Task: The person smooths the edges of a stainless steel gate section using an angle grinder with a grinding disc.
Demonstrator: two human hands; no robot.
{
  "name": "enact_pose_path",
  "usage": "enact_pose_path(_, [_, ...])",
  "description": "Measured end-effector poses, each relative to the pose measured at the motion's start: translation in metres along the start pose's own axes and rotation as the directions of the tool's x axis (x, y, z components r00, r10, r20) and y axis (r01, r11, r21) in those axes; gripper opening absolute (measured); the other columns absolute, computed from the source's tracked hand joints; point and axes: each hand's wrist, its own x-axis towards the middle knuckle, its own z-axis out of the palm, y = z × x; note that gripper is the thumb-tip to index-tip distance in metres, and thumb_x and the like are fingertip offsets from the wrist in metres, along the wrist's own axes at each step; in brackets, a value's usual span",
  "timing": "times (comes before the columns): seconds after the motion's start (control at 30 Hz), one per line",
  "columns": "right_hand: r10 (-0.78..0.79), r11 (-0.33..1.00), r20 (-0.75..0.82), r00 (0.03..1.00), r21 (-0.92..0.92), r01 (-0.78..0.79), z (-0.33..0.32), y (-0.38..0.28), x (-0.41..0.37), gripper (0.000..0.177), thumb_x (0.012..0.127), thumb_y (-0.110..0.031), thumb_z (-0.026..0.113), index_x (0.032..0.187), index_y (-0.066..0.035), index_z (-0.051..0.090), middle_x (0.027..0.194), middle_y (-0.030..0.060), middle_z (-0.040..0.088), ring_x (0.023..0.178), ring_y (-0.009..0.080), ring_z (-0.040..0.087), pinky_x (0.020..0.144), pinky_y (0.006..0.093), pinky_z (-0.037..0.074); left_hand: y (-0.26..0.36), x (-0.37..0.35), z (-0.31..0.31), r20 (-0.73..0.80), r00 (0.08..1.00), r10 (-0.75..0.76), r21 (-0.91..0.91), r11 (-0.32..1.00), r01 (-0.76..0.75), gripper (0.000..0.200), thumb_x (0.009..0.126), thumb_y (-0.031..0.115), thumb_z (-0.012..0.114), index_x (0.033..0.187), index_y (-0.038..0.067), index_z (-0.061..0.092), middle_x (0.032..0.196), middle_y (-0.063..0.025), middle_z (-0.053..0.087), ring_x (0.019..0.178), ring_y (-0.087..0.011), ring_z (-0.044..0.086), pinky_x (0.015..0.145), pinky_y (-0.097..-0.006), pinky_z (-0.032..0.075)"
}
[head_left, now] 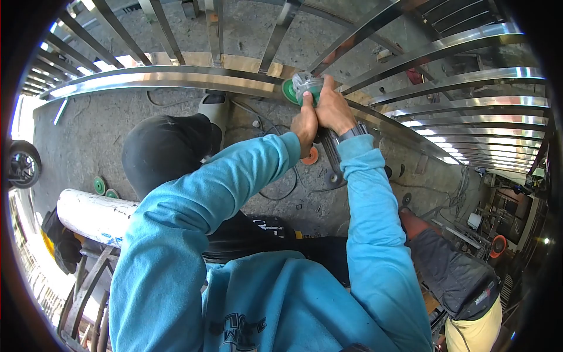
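My left hand [305, 125] and my right hand [335, 110] are close together, both closed around an angle grinder [304, 83], whose body is mostly hidden by my fingers. A green disc [289, 91] shows at its left side, right at the shiny metal rail [246, 81] of a large barred frame. My right wrist wears a dark watch [353, 131]. Beneath my hands a dark elongated part [331, 154] slants down toward the floor. An orange disc [311, 155] lies on the concrete just below my left hand.
A person in a dark cap [167, 149] is close on my left. Another person's dark shorts [451, 267] show at lower right. Green discs [99, 186] and a white cylinder [97, 217] are at left. Cables [281, 196] trail over the floor. Metal bars [469, 110] extend right.
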Motion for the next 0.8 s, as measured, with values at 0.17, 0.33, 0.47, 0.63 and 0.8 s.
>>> enact_pose_path(0.17, [0.057, 0.995, 0.076, 0.995, -0.085, -0.051, -0.010, 0.007, -0.017, 0.084, 0.084, -0.033, 0.072, 0.146, 0.000, 0.026, 0.108, 0.0364, 0.066, 0.104, 0.0489, 0.067, 0.090, 0.0527, 0.053, -0.018, -0.001, 0.009, 0.089, 0.996, -0.013, -0.074, 0.997, 0.020, 0.097, 0.098, 0.071, 0.023, 0.149, -0.009, 0.036, 0.155, -0.0240, 0.041, 0.144, -0.0344, 0.040, 0.115, -0.0422, 0.032])
enact_pose_path(0.33, [0.042, 0.997, 0.037, 0.998, -0.062, -0.040, -0.011, 0.002, -0.020, 0.085, 0.085, -0.034, 0.071, 0.147, -0.001, 0.025, 0.108, 0.0366, 0.066, 0.104, 0.0493, 0.066, 0.091, 0.0531, 0.053, -0.011, -0.009, 0.009, 0.039, 0.999, -0.018, 0.002, 1.000, 0.018, 0.099, 0.097, 0.072, 0.023, 0.148, -0.012, 0.037, 0.154, -0.0250, 0.041, 0.144, -0.0353, 0.039, 0.116, -0.0418, 0.031])
enact_pose_path(0.47, [0.024, 0.998, 0.017, 1.000, -0.066, -0.023, -0.006, -0.005, -0.004, 0.082, 0.085, -0.033, 0.072, 0.146, -0.002, 0.026, 0.108, 0.0356, 0.066, 0.104, 0.0495, 0.066, 0.091, 0.0533, 0.053, -0.002, 0.001, 0.004, 0.006, 1.000, 0.012, 0.002, 1.000, -0.012, 0.099, 0.097, 0.072, 0.023, 0.147, -0.012, 0.039, 0.153, -0.0256, 0.042, 0.145, -0.0354, 0.039, 0.117, -0.0424, 0.029])
enact_pose_path(0.63, [-0.031, 0.998, 0.018, 0.999, -0.047, 0.031, 0.007, -0.010, 0.015, 0.083, 0.085, -0.034, 0.073, 0.144, -0.001, 0.026, 0.105, 0.0377, 0.066, 0.100, 0.0512, 0.066, 0.088, 0.0535, 0.053, 0.008, -0.012, -0.006, 0.018, 0.991, 0.136, -0.126, 0.983, -0.133, 0.094, 0.099, 0.071, 0.020, 0.153, -0.005, 0.031, 0.156, -0.0232, 0.038, 0.143, -0.0316, 0.038, 0.118, -0.0409, 0.028])
enact_pose_path(0.8, [-0.064, 0.994, 0.063, 0.996, -0.081, 0.069, 0.006, -0.020, 0.025, 0.084, 0.084, -0.035, 0.074, 0.143, 0.001, 0.025, 0.104, 0.0378, 0.066, 0.101, 0.0511, 0.066, 0.089, 0.0538, 0.053, 0.014, -0.003, -0.010, -0.103, 0.994, 0.038, -0.094, 0.994, -0.048, 0.096, 0.098, 0.072, 0.021, 0.148, -0.009, 0.038, 0.151, -0.0245, 0.044, 0.141, -0.0338, 0.042, 0.116, -0.0417, 0.031])
